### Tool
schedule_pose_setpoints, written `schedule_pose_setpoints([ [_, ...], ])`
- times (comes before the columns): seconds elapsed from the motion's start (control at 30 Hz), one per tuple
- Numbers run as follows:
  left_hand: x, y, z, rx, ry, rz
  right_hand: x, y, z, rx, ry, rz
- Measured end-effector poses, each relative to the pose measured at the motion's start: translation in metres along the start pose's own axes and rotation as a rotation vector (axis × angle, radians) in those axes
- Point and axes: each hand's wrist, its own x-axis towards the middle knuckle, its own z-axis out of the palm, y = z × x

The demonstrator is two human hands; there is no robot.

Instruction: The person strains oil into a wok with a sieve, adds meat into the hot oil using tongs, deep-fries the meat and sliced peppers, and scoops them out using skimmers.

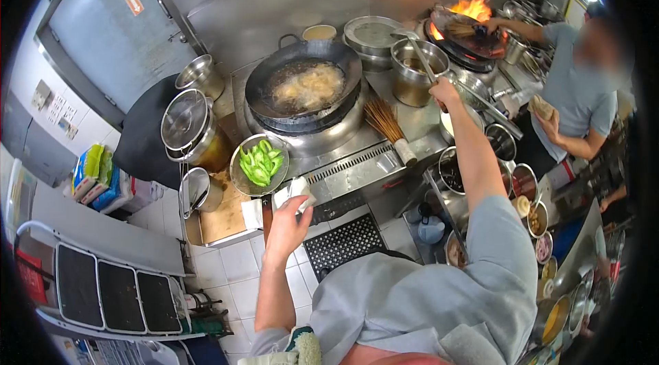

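With our right hand [447, 92] we grip a long ladle [425, 61], fingers closed round its handle, its head near the far rim of a metal pot [414, 92]. Our left hand [288, 219] has its fingers bent onto a white cloth [299, 191], just beside a bowl [244, 183] of green peppers [261, 162]. Beyond the bowl, food [309, 87] fries in a wok [257, 90].

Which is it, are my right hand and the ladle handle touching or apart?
Touching: the head view shows your right hand closed around the ladle handle, with no gap between them.
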Motion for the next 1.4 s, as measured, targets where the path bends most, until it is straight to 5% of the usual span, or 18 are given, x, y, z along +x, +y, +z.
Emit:
schedule_pose_setpoints([
  [0.07, 0.016, 0.006, 0.009, 0.019, -0.004, 0.021, -0.016, -0.004, 0.007, 0.487, 0.071, -0.124],
  [0.23, 0.025, -0.003, 0.011, 0.02, -0.034, -0.028, -0.111, -0.041, 0.019, 0.862, 0.085, -0.31],
  [0.3, 0.032, -0.013, 0.015, 0.032, -0.068, -0.037, -0.147, -0.063, 0.015, 1.3, -0.324, -0.192],
  [0.47, 0.067, -0.024, 0.02, 0.028, -0.143, 0.092, -0.133, -0.106, 0.009, 1.315, -0.581, -0.286],
  [0.67, 0.088, -0.027, 0.029, 0.035, -0.092, 0.201, -0.136, -0.13, 0.06, 0.427, -0.332, -0.349],
  [0.87, 0.074, -0.051, 0.02, 0.036, -0.149, 0.233, -0.156, -0.154, 0.085, 0.951, -0.645, -0.08],
  [0.93, 0.054, -0.055, 0.006, -0.186, -0.183, 0.059, -0.16, -0.161, 0.087, 1.114, -0.696, -0.035],
  [1.07, 0.005, -0.04, -0.06, -0.333, 0.048, -0.132, -0.16, -0.167, 0.091, 0.994, -0.621, -0.126],
  [1.13, -0.019, -0.048, -0.099, -0.485, 0.276, -0.137, -0.15, -0.17, 0.087, 0.773, -0.407, -0.262],
  [1.27, -0.039, -0.066, -0.161, -0.01, 0.898, -0.003, -0.136, -0.173, 0.095, 0.574, -0.329, -0.27],
  [1.4, -0.057, -0.125, -0.194, -0.126, 0.845, -0.354, -0.133, -0.163, 0.097, 0.703, -0.408, -0.252],
])
